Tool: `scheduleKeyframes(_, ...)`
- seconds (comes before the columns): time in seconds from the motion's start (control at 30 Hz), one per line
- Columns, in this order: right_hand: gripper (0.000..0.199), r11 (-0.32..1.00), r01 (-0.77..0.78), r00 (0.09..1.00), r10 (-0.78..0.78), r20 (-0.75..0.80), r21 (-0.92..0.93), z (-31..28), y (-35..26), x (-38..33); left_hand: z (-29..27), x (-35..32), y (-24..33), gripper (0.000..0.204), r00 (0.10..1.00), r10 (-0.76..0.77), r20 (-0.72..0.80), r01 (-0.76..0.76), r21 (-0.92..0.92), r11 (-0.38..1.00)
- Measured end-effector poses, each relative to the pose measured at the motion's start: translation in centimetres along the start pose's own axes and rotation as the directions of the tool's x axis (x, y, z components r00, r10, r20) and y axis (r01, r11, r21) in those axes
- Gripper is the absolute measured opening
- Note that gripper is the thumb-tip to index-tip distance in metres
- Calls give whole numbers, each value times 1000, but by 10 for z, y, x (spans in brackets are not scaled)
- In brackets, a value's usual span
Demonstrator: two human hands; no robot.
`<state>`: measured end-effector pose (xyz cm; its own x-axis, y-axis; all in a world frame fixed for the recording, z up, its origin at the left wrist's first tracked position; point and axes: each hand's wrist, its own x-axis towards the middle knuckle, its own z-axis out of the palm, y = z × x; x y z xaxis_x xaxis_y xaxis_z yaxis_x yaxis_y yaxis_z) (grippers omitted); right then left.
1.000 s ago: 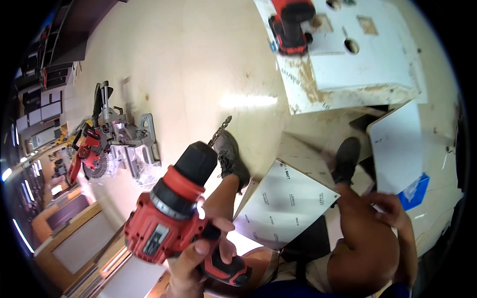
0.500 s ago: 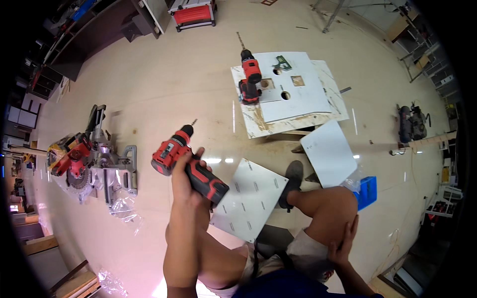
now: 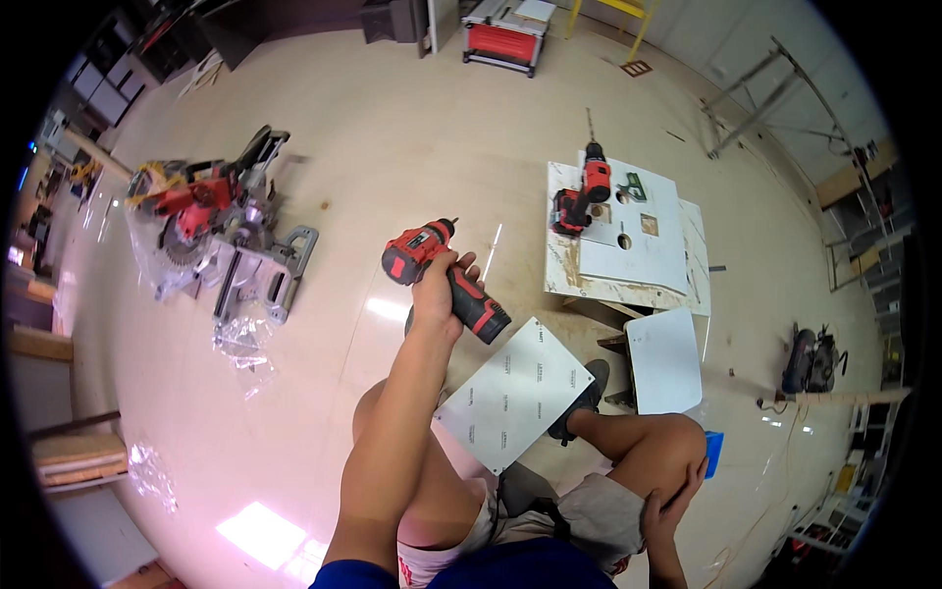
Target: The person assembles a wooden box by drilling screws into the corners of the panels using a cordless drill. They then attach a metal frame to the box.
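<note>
My left hand (image 3: 439, 302) is closed around the handle of a red and black cordless drill (image 3: 420, 252), held up in front of my left knee with its short bit pointing forward. Beneath the grip, a white square panel (image 3: 540, 393) with printed film and small corner holes lies across between my legs. My right hand (image 3: 672, 501) rests against my right knee, fingers stretched along the skin, holding nothing. Farther forward, a second red cordless drill (image 3: 596, 175) with a long bit stands on white boards (image 3: 638, 260) that have round and square cut-outs.
A green-handled square (image 3: 635, 187) lies on the boards. Beside my right foot, a white rounded panel (image 3: 665, 363) leans over a low stool; a blue bin (image 3: 714, 455) sits by my knee. A mitre saw (image 3: 221, 221) stands at left, a red table saw (image 3: 502, 41) far ahead.
My left arm has reached farther forward, carrying the drill away from my knee. The whole view has turned left, so the surroundings sit farther right. My right hand stays on the knee.
</note>
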<state>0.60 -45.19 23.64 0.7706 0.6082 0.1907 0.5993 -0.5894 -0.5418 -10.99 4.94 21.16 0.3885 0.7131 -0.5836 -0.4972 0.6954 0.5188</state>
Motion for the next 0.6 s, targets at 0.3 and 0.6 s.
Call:
scheduleKeyframes(0.3, 35, 997, 48, 848, -76, 524, 66, 100, -32, 141, 2, 9, 15, 17, 999, -6, -34, 2, -109, 994)
scheduleKeyframes(0.6, 80, -148, -844, 446, 341, 827, 516, 309, 33, 45, -5, 14, 40, 21, 999, -9, -52, 4, -103, 995)
